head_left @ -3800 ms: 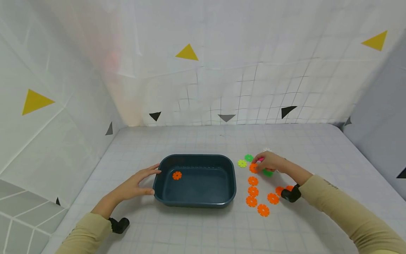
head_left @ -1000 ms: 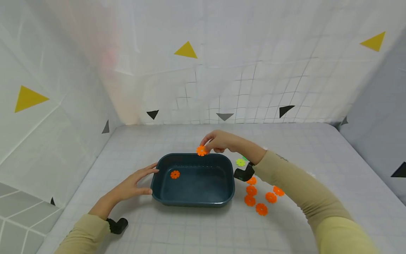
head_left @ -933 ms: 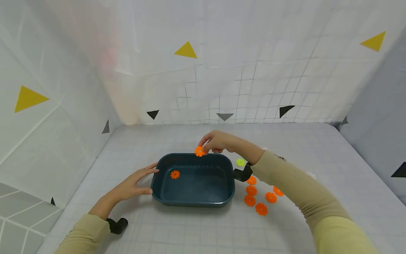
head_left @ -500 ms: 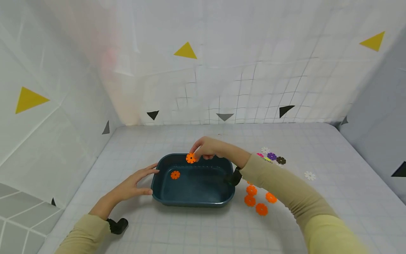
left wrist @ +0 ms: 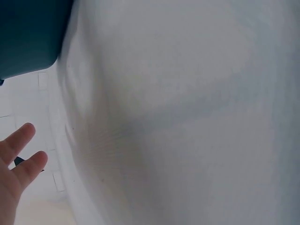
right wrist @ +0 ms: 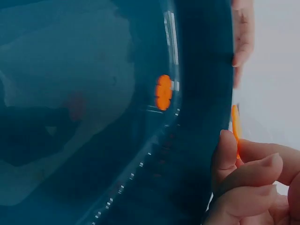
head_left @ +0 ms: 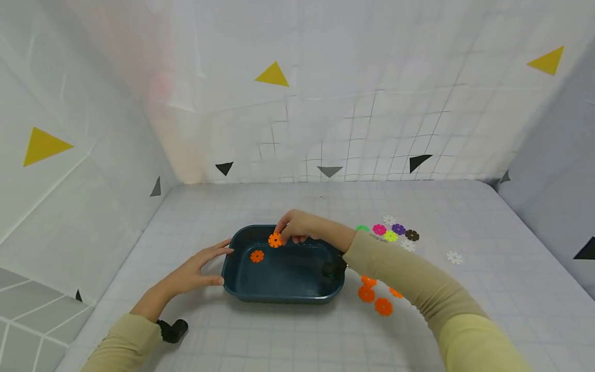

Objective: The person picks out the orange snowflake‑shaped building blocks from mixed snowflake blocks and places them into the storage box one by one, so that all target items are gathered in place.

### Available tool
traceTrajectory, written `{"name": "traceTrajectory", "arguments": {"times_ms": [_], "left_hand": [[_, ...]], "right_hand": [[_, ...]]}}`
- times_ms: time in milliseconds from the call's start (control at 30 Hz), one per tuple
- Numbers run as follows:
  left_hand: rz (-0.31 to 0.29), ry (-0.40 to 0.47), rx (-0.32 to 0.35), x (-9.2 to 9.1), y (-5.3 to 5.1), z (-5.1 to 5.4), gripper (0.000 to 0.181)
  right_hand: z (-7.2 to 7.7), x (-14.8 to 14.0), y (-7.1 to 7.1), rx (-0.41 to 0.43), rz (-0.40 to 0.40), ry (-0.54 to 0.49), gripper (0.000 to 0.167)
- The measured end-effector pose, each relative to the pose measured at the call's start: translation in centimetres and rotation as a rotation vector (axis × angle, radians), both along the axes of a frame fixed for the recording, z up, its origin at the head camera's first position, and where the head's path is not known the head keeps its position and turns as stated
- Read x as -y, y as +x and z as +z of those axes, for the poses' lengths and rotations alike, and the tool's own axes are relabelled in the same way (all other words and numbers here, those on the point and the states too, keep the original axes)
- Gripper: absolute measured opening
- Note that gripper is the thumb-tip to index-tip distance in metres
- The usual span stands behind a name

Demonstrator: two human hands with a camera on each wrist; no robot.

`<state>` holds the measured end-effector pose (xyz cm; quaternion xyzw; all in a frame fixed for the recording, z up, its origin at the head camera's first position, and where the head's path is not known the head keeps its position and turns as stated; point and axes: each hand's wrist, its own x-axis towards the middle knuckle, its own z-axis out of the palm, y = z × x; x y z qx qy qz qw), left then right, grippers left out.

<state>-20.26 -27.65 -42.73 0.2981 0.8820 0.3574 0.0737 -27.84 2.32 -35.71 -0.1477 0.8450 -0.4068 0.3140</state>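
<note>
My right hand [head_left: 303, 226] pinches an orange notched flower-shaped plastic disc [head_left: 271, 238] between thumb and fingertips, over the back wall of a dark teal tub [head_left: 288, 274]. In the right wrist view the held disc [right wrist: 236, 123] appears edge-on. A second orange disc [head_left: 253, 256] lies on the tub's floor, left of the middle. My left hand [head_left: 197, 269] has its fingers extended, with fingertips and thumb at the tub's left rim. The left wrist view catches only part of that hand [left wrist: 11, 180], below the tub's side [left wrist: 28, 35].
Several orange discs [head_left: 384, 307] lie right of the tub, some partly behind the right sleeve [head_left: 413, 274]. Behind them are pink [head_left: 379, 226], purple [head_left: 398, 226], yellow [head_left: 391, 233], brown [head_left: 412, 232] and white discs [head_left: 454, 254]. White sheeting encloses the table.
My right hand picked up an orange disc from the table at right, carried it left above the tub, and has since lowered it. My left hand stays at the tub's left rim.
</note>
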Motion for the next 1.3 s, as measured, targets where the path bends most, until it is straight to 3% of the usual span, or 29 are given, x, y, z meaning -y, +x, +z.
{"name": "traceTrajectory", "arguments": {"times_ms": [433,1100,1300], "left_hand": [[-0.001,0.0,-0.004,-0.1,0.1,0.1,0.062],[-0.002,0.0,0.0,-0.1,0.2,0.3,0.062],[-0.002,0.001,-0.003,-0.2,0.2,0.3,0.062]], "right_hand": [[-2.3,0.8,0.7,-0.071,-0.001,0.051,0.017],[-4.6,1.8,1.3,-0.175,0.071,0.138,0.021],[-4.6,2.1,1.7,-0.223,0.089,0.164,0.023]]}}
